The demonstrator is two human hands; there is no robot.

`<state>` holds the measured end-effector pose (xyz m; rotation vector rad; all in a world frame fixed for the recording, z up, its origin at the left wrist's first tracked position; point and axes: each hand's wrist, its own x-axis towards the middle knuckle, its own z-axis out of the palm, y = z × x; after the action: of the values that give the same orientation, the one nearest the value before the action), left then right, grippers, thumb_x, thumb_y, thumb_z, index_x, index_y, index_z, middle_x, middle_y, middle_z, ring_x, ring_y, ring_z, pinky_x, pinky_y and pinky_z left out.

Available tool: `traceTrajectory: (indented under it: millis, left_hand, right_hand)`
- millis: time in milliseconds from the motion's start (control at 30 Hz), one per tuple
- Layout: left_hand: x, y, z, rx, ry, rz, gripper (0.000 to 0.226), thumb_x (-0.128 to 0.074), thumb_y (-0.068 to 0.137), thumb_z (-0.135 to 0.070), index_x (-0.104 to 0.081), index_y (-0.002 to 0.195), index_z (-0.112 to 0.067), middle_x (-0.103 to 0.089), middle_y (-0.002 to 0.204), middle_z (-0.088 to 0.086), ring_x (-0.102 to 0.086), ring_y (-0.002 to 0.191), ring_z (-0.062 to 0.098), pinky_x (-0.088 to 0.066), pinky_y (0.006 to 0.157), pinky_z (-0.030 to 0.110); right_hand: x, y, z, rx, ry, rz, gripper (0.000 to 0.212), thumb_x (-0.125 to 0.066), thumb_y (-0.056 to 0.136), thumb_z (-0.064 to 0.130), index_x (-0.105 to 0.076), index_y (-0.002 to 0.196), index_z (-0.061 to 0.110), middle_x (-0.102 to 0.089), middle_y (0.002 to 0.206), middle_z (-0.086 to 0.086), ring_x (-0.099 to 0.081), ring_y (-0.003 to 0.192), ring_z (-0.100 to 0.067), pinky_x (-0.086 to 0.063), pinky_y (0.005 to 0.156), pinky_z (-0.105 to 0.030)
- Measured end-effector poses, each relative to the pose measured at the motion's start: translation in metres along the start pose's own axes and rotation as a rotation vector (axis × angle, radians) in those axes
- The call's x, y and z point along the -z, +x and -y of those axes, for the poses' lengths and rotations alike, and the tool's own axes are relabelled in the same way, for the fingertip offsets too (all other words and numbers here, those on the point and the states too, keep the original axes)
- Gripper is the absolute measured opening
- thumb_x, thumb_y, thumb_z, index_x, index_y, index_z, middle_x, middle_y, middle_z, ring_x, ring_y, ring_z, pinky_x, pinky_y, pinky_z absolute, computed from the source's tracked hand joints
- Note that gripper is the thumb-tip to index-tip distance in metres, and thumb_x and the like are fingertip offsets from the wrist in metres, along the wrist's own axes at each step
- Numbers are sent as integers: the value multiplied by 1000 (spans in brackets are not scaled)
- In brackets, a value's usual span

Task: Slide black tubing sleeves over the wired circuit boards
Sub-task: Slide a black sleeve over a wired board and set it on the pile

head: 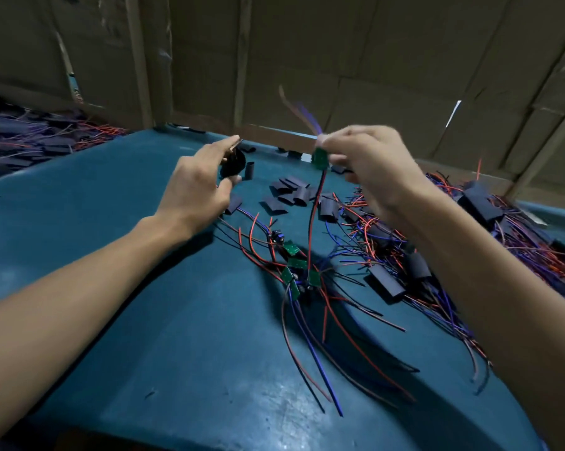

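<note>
Your left hand [198,187] pinches black sleeve [233,164], mouth squeezed open, likely ready for board. Your right hand [369,167] grips green circuit board [320,156] aloft near tabletop far edge, wires dangling clear. Spare sleeves [290,193] loose mid-tabletop; bare boards [295,268] nearer you. No containers visible.

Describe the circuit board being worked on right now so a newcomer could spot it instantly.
Start at the blue table, then look up to the raised right hand. The green circuit board hangs from its fingertips, wires trailing down. Unlike the boards clustered flat on the table, it is held in the air.
</note>
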<state>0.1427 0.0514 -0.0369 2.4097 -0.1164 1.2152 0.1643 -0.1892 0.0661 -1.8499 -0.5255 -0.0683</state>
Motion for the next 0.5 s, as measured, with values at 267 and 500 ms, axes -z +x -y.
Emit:
traceTrajectory:
  millis: [267,500]
  left_hand:
    - [-5,-3,-7,-34,-78,76,33,-73,83,3,-71,115,-6,-74,109,9,-69,98,26,-53,91,34]
    - [-2,-3,-28,-142,-146,85,32,-78,84,-4,-70,114,-6,-73,107,5,-68,94,17,-54,90,33]
  right_hand:
    - [46,6,37,-226,861,51,12,-41,77,7,-51,78,12,-51,70,-1,-39,51,-9,-29,43,-19]
    - [99,0,33,136,236,-67,26,-52,102,35,-65,85,20,-37,62,7,-21,49,-10,-16,40,-24]
